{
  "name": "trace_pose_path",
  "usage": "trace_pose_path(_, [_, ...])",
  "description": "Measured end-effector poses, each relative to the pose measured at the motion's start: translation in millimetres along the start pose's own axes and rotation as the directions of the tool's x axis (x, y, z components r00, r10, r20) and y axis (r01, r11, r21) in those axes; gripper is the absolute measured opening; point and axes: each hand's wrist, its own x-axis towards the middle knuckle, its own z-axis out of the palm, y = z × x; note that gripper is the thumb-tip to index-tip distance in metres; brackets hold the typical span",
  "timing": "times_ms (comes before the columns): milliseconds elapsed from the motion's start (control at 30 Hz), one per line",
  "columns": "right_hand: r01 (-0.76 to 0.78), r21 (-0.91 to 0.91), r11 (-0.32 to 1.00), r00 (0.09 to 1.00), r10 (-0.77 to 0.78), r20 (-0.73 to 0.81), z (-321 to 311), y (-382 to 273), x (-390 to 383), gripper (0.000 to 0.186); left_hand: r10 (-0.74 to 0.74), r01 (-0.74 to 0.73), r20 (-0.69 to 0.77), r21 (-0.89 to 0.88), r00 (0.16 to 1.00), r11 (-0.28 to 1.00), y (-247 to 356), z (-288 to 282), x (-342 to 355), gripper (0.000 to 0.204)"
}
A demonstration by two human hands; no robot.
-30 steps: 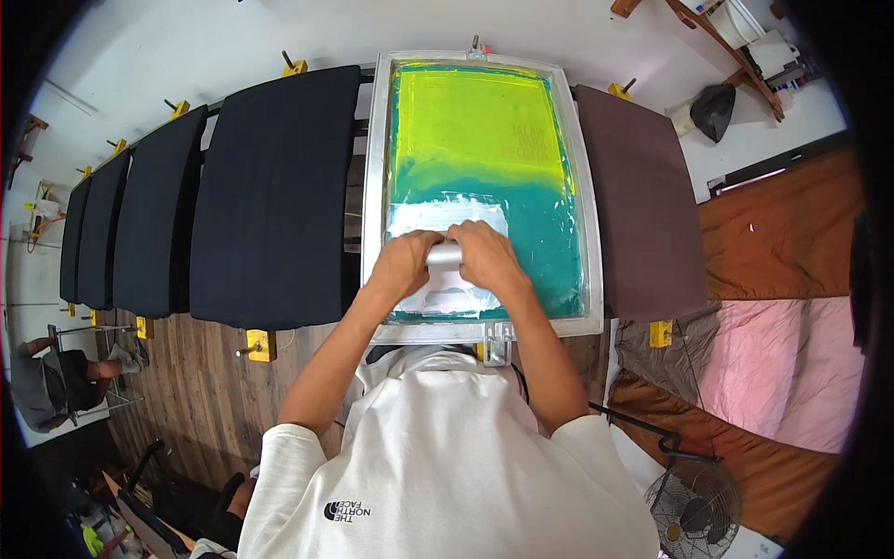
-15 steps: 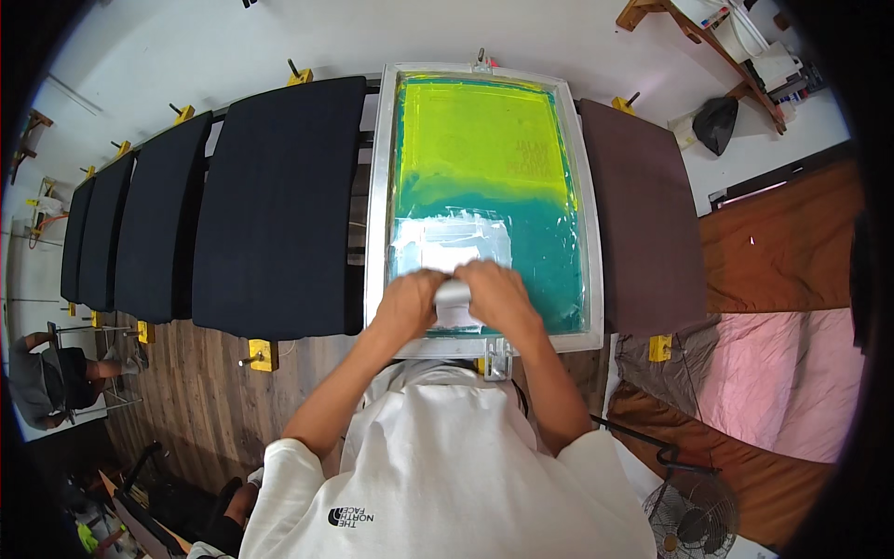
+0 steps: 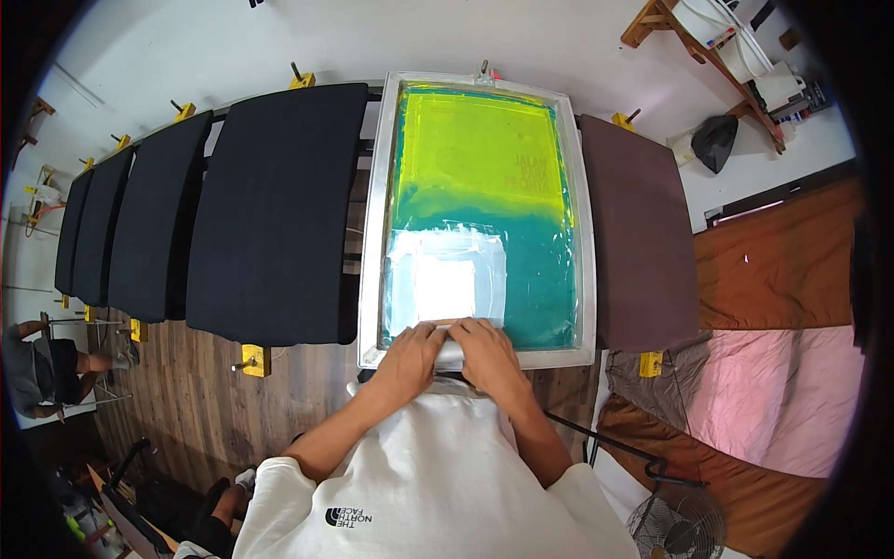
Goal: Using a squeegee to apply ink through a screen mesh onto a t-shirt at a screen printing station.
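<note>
Your left hand [image 3: 414,358] and right hand [image 3: 488,354] are clamping their grip around the squeegee [image 3: 450,353] at the screen frame's [image 3: 582,242] near end; beyond, white ink [image 3: 447,287] is lying spread, so this stroke is seemingly finishing.

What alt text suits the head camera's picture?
A person's left hand and right hand grip a silvery tool at the near end of a framed yellow and teal screen. Black boards lie left of it, a brown board right.
</note>
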Motion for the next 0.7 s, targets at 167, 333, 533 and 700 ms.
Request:
trace_pose_path(167, [0.038,-0.080,0.996,0.990,-0.048,-0.132,-34,8,55,0.043,-0.014,0.009,-0.086,-0.059,0.996,0.998,-13,-32,55,0.055])
trace_pose_path(333, [0.057,-0.060,0.997,0.971,-0.069,-0.230,-8,20,62,0.043,-0.001,0.004,-0.169,0.016,0.986,1.000,-25,-13,55,0.058])
trace_pose_path(533, [0.060,-0.030,0.998,0.983,-0.064,-0.170,18,0,-6,0.037,0.031,-0.021,-0.102,0.099,0.994,0.995,-6,16,-12,0.063])
trace_pose_path(700, [0.049,-0.054,0.997,0.997,-0.053,-0.065,-22,1,31,0.040,-0.013,0.011,-0.067,-0.032,0.998,0.999,-3,-25,24,0.046])
